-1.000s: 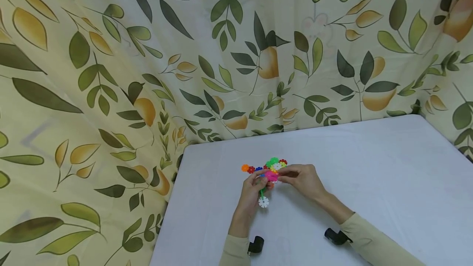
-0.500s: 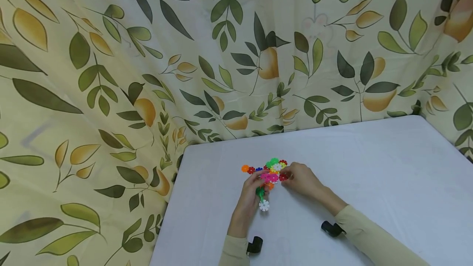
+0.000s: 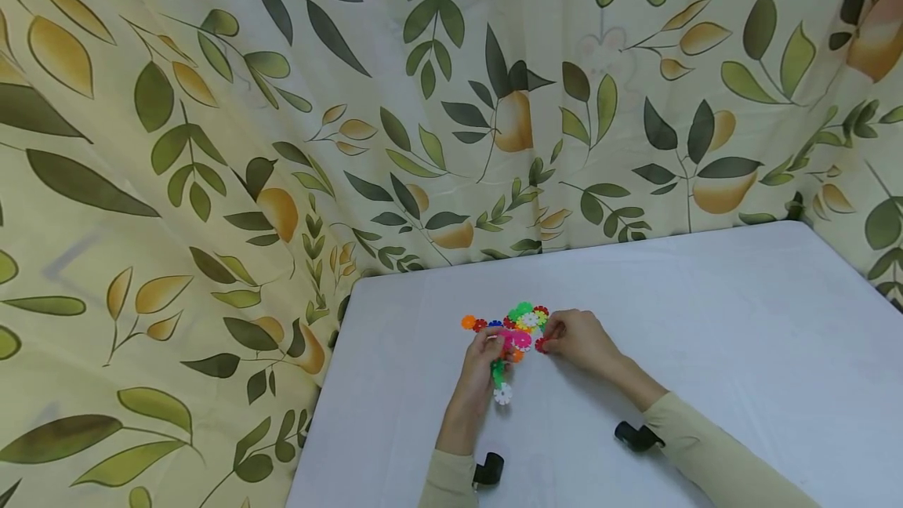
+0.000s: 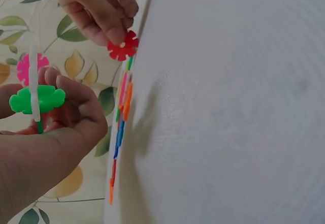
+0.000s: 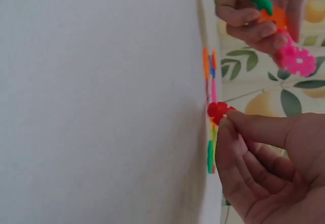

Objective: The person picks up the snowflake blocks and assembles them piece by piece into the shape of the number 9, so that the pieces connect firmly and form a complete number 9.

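The fingers of the left hand are grasping a linked-disc assembly, partly pink, green and white, on the person's side of the multicoloured disc cluster. The cluster is lying on the white tabletop. The fingers of the right hand are pinching a red disc by its edge, near the cluster's right end.

White, cloth-covered table. Lying on it: flower-shaped plastic discs, grouped. In head view, orange disc at left end, blue disc further right, green disc beyond that.
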Available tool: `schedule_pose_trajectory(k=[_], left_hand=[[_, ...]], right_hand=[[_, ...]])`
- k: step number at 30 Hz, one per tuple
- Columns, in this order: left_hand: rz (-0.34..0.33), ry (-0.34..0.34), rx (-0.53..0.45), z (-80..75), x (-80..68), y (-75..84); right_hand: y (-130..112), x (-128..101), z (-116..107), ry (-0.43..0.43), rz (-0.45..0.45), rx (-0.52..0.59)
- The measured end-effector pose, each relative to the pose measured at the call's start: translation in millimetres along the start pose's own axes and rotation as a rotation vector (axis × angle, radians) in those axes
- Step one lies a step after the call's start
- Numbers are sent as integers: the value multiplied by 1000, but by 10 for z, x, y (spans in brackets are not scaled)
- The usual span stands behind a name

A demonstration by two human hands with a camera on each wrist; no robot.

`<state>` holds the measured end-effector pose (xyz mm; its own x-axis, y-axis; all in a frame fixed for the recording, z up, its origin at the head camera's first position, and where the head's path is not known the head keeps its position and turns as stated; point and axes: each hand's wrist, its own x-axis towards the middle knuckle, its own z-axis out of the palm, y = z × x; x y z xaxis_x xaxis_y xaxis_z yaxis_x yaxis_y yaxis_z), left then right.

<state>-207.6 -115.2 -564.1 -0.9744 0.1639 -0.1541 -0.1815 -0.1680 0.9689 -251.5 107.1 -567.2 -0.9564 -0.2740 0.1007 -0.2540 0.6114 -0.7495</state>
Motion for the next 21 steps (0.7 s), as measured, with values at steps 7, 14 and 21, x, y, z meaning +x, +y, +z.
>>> schedule_pose_trajectory(k=[7,14,21], left_hand=[[26,-6,59,5,4,0],[31,-4,80,17,-14,8],[24,-23,107,19,-27,16]], right_hand=[[-109,-65,-85,16,56,226],[-185,-114,-118,-10,103,481],[-245,-142,-140,6,121,573]])
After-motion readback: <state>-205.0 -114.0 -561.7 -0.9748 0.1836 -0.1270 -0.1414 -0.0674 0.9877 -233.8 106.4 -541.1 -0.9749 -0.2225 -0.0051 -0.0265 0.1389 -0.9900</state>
